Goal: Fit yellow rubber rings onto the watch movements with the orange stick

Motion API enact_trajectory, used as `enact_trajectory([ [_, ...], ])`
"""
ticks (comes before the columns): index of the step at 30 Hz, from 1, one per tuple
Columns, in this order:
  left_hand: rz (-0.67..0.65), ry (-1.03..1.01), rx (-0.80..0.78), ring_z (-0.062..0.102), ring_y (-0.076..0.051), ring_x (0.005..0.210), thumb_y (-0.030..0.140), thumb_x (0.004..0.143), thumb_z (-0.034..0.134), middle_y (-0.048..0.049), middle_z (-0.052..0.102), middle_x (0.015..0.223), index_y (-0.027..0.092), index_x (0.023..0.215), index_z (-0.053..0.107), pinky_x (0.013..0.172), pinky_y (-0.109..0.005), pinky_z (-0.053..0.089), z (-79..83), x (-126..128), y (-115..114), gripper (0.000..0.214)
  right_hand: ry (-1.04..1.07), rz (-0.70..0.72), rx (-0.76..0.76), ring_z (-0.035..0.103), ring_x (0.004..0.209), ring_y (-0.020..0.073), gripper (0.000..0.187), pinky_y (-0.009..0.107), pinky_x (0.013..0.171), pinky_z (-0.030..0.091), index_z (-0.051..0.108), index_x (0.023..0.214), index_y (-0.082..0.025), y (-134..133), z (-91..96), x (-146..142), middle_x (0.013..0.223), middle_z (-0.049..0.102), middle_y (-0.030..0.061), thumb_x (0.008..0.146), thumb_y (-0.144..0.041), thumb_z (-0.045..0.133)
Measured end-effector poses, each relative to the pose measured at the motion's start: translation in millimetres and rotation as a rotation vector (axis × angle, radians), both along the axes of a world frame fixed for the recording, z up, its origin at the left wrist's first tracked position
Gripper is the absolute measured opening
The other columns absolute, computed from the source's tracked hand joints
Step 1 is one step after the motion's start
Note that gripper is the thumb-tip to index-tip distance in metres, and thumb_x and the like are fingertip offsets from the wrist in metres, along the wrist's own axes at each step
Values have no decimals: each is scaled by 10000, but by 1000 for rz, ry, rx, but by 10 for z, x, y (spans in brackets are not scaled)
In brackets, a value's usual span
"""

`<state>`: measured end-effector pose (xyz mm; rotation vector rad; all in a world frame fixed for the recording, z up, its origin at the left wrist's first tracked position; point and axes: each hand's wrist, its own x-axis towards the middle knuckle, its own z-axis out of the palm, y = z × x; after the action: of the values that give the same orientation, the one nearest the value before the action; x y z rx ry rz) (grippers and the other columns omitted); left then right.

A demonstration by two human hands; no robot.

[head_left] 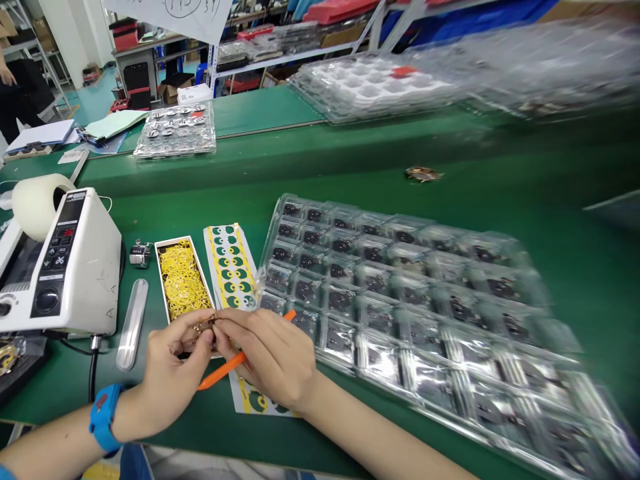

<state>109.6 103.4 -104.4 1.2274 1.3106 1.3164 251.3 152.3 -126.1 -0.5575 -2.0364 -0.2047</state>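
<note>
Working at a long green counter [550, 200] here, with a big clear blister tray [274, 247] of dark little parts taking up most of the right side. Over on the left there's a white tape dispenser [75, 267], and just right of that a narrow white box [175, 240] full of yellow loops. A strip of yellow and green stickers [230, 267] sits between the box and the tray, and its lower end runs under the hands. Also nearby are a tally counter [140, 253] and a clear tube [131, 323].

Right now it's fiddly close-up work just above the box's lower end. The left hand [170, 373] is pinched narrow on a small brassy piece [209, 325], and the right hand [265, 353] closes in on it while gripping an orange stick [220, 371]. Can't really make out what the piece is. With both hands tied up, the next move calls for steady fingertip control.
</note>
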Motion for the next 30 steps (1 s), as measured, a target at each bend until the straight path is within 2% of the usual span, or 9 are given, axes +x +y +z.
enact_trajectory([
  [5, 0, -11, -23, 713, -114, 656, 113, 784, 612, -41, 781, 817, 160, 967, 714, 643, -159, 581, -21, -6, -3, 215, -5, 24, -1, 632, 608, 184, 96, 293, 519, 477, 585, 935, -95, 15, -3, 17, 789, 735, 146, 921, -93, 491],
  [10, -11, -89, -95, 691, -134, 678, 176, 804, 614, -51, 760, 808, 169, 1001, 707, 667, -226, 592, -60, -25, -4, 218, 32, 26, -82, 653, 676, 186, 91, 293, 579, 507, 588, 973, -103, 5, -8, 9, 824, 737, 138, 901, -91, 534],
  [14, -31, -27, -120, 606, -114, 566, 215, 827, 590, -15, 678, 652, 175, 1037, 708, 608, -230, 566, -94, -47, -17, 244, 19, 26, -86, 650, 683, 187, 127, 296, 576, 503, 592, 980, -100, 4, -23, 15, 844, 736, 144, 904, -63, 498],
  [19, -47, 43, -92, 588, -109, 574, 224, 826, 581, -31, 679, 701, 157, 1078, 697, 576, -209, 539, -89, -46, -25, 285, -21, 35, -29, 634, 653, 190, 116, 301, 559, 489, 594, 962, -89, 29, -31, 38, 834, 735, 149, 916, -74, 489],
  [22, -35, 60, -85, 576, -104, 552, 233, 816, 598, -4, 636, 637, 144, 1062, 697, 594, -217, 554, -81, -44, -20, 280, -35, 46, -7, 620, 633, 180, 109, 296, 553, 482, 591, 947, -96, 48, -15, 55, 827, 736, 142, 921, -84, 486],
  [25, -41, 38, -118, 566, -110, 536, 271, 828, 593, 9, 603, 613, 138, 1074, 685, 614, -261, 581, -73, -43, -14, 294, -31, 53, -30, 616, 616, 169, 87, 289, 544, 472, 580, 917, -120, 55, 14, 64, 824, 736, 125, 914, -91, 497],
  [30, -18, 4, -140, 592, -121, 575, 285, 809, 627, -9, 639, 659, 144, 1045, 678, 648, -269, 591, -22, -28, 4, 279, -2, 15, -58, 640, 638, 157, 56, 268, 559, 480, 579, 924, -141, 27, 50, 55, 803, 736, 92, 890, -103, 555],
])
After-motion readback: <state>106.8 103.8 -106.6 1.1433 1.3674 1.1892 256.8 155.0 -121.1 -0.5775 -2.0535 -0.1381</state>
